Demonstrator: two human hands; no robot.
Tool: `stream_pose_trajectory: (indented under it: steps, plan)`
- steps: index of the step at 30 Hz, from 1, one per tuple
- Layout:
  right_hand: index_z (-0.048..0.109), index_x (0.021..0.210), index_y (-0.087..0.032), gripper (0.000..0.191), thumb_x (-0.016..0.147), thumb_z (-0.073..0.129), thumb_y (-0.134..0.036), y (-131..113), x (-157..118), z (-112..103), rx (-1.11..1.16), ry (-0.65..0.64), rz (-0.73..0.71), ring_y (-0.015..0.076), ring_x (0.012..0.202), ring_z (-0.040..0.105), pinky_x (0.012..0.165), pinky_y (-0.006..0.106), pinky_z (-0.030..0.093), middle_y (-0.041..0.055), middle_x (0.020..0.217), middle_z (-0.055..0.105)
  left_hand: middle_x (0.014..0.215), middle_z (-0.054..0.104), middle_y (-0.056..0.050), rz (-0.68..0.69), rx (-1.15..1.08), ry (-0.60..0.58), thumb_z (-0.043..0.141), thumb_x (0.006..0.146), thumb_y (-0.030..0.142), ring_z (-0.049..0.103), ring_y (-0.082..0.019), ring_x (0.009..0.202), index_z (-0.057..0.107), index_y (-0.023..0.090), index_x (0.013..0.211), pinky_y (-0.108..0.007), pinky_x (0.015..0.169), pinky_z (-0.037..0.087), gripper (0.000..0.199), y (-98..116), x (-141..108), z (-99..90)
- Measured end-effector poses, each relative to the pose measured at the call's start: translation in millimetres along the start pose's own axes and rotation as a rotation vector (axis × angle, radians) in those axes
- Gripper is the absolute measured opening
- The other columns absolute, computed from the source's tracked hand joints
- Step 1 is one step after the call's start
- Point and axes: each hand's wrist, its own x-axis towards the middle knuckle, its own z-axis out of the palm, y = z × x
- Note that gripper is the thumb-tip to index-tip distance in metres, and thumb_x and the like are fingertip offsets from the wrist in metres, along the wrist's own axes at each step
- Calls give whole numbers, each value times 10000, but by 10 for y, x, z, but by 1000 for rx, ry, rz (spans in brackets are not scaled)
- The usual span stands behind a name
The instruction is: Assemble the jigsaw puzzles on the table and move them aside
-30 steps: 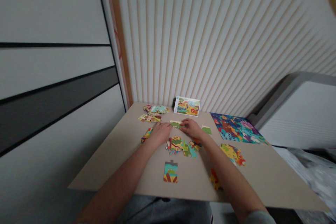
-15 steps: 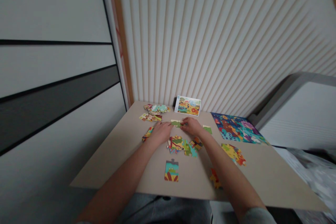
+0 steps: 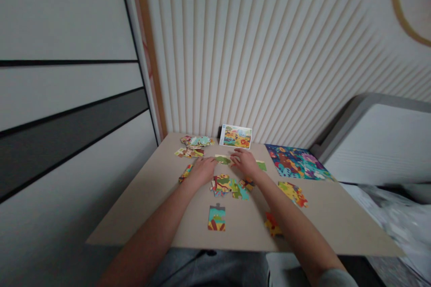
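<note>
On the table, a green jigsaw puzzle piece [image 3: 222, 159] lies between my two hands. My left hand [image 3: 204, 170] rests at its left end, fingers together and fingertips on its edge. Over the right end, my right hand [image 3: 244, 162] has its fingers apart and plainly grips nothing. Just below the hands is a cluster of puzzle pieces [image 3: 221, 184], with green and blue pieces [image 3: 239, 189] beside it. Another green piece [image 3: 261, 165] shows past my right wrist. Nearer to me lies a piece with a green crocodile-like figure [image 3: 216, 218].
A picture card [image 3: 235, 136] leans at the back. Stacked pieces [image 3: 197, 141] sit at the back left. A dark, colourful picture [image 3: 298, 161] lies to the right. Yellow pieces [image 3: 293, 193] and a red-orange piece [image 3: 272, 225] are near my right forearm. Pleated curtain [image 3: 215, 54] stands behind.
My right hand has loosened and its fingers have spread off the green piece. My left hand stays at the piece's left end. The whole view has shifted slightly.
</note>
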Motion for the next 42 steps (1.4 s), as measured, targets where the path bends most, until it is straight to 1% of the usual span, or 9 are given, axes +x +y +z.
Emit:
stream_pose_trajectory:
  steps: [6,10,13,17,20,25,28,35,42]
  plan:
    - [763,1027,-193,366,1003,466,-405,424,-664,-343,103,245,31,267,1060,658,982,385,469,130,1109,739,1117,691,-122,-12,1,32,470,930,80,635,-258,1090,686,189,1114,-392,958,443,304,-35,-59,-79]
    - [758,978,-176,416,980,463,-469,680,-1098,-334,109,422,210,280,974,676,904,401,494,132,1018,756,1109,679,-130,1,-18,50,461,951,104,629,-263,1071,692,178,1108,-411,954,448,289,-32,-88,-175]
    - [757,989,-160,457,964,469,-514,744,-1248,-270,154,493,353,294,955,678,875,409,501,142,1019,761,1179,665,-103,55,-28,73,452,970,115,600,-235,1127,665,210,1205,-389,1010,425,332,33,-110,-323]
    - [757,989,-162,443,956,486,-510,726,-1278,-238,234,503,392,289,948,681,863,400,507,137,1027,762,1208,665,-87,165,-45,117,455,997,161,585,-227,1151,652,222,1225,-397,1056,400,307,232,-255,-539]
    - [754,999,-183,417,962,479,-494,686,-1276,-252,284,480,376,283,974,681,849,389,515,122,1037,761,1153,687,-86,251,-95,109,478,1004,204,605,-234,1100,665,220,1183,-417,1029,428,260,427,-556,-583]
    - [758,985,-193,400,962,488,-487,623,-1284,-282,298,447,366,277,962,684,860,394,510,109,1028,766,1174,701,-56,245,-244,33,509,992,242,625,-216,1100,664,290,1236,-402,1003,493,294,624,-1220,-418]
    - [760,982,-192,398,966,485,-479,585,-1278,-281,301,416,363,271,966,687,876,387,507,103,1026,768,1257,685,-57,211,-295,47,521,973,230,617,-220,1171,653,331,1284,-414,1039,508,353,623,-1449,-299]
    - [769,956,-198,383,960,485,-455,532,-1262,-254,293,348,332,265,940,698,850,369,516,95,998,776,1347,641,-52,130,-278,88,492,981,245,582,-241,1250,639,332,1299,-454,1085,504,361,632,-1546,-147]
    - [768,961,-192,396,965,472,-455,517,-1273,-273,293,336,339,272,923,697,830,375,516,105,1000,775,1327,661,-40,122,-277,88,510,974,260,585,-233,1257,644,325,1287,-441,1105,492,347,631,-1551,-153]
